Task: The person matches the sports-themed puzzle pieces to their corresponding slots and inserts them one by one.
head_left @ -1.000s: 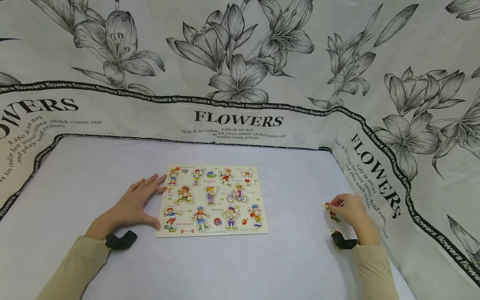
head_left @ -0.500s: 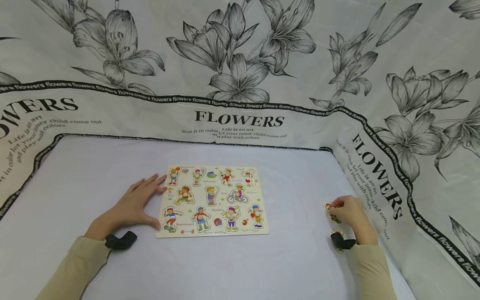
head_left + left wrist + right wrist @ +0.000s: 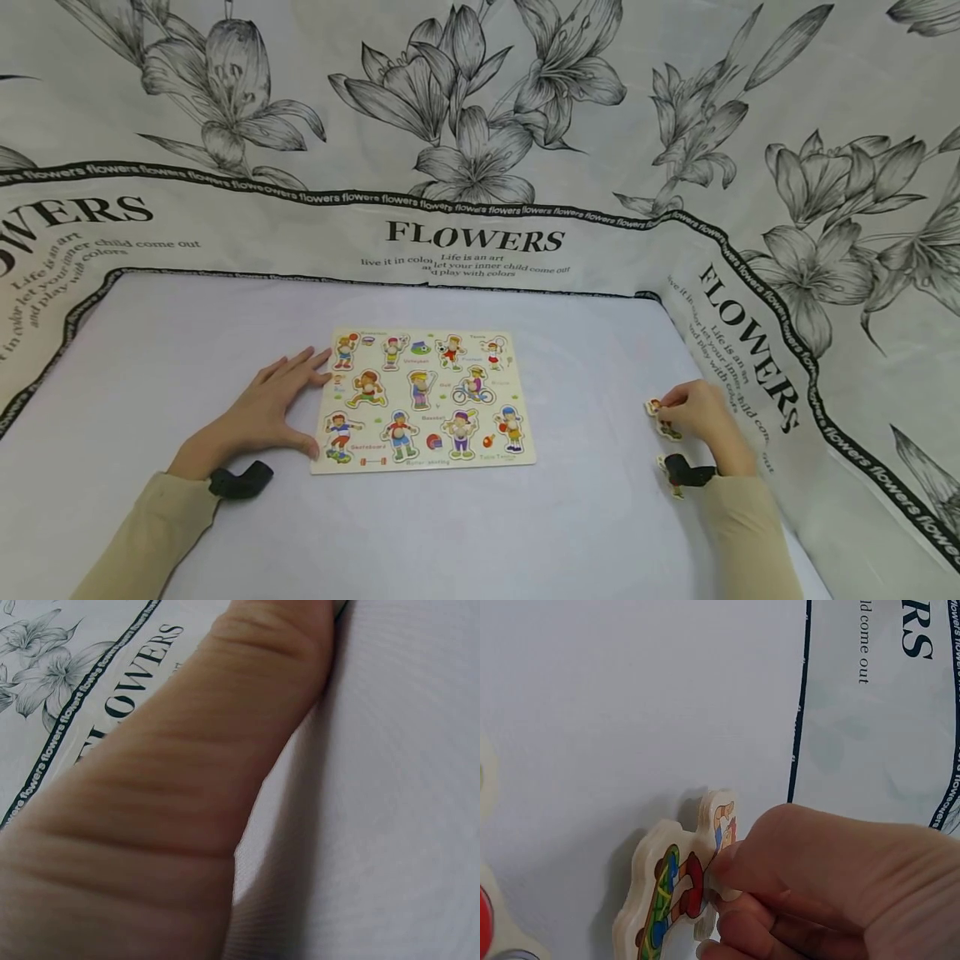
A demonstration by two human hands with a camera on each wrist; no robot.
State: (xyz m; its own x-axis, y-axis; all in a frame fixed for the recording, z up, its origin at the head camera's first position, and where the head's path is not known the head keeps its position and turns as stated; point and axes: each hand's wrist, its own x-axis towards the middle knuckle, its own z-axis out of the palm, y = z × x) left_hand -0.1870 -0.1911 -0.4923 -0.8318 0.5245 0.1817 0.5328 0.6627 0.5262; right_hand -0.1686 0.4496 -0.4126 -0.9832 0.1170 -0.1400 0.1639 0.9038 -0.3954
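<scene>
A puzzle board (image 3: 510,396) with cartoon sports figures lies flat on the white table. Along its left edge, my left hand (image 3: 258,412) rests with fingers and thumb spread, touching the edge. Over at the right of the table, my right hand (image 3: 697,417) pinches a skateboarder puzzle piece (image 3: 664,892) between thumb and fingers. The piece is tilted up in the right wrist view, its green skateboard facing the camera and its upper part partly covered by my fingers. The left wrist view shows mostly the thumb of my left hand (image 3: 180,772).
Another puzzle piece (image 3: 678,490) lies nearer me, partly hidden by the black wrist camera (image 3: 690,472). At the left of the right wrist view, parts of pieces show, one with red (image 3: 484,919). A flower-printed cloth wall (image 3: 480,242) borders the table's back and right.
My right hand has shifted only slightly and stays at the skateboarder piece, more of which now shows below the fingers. The left hand and the board have not visibly moved.
</scene>
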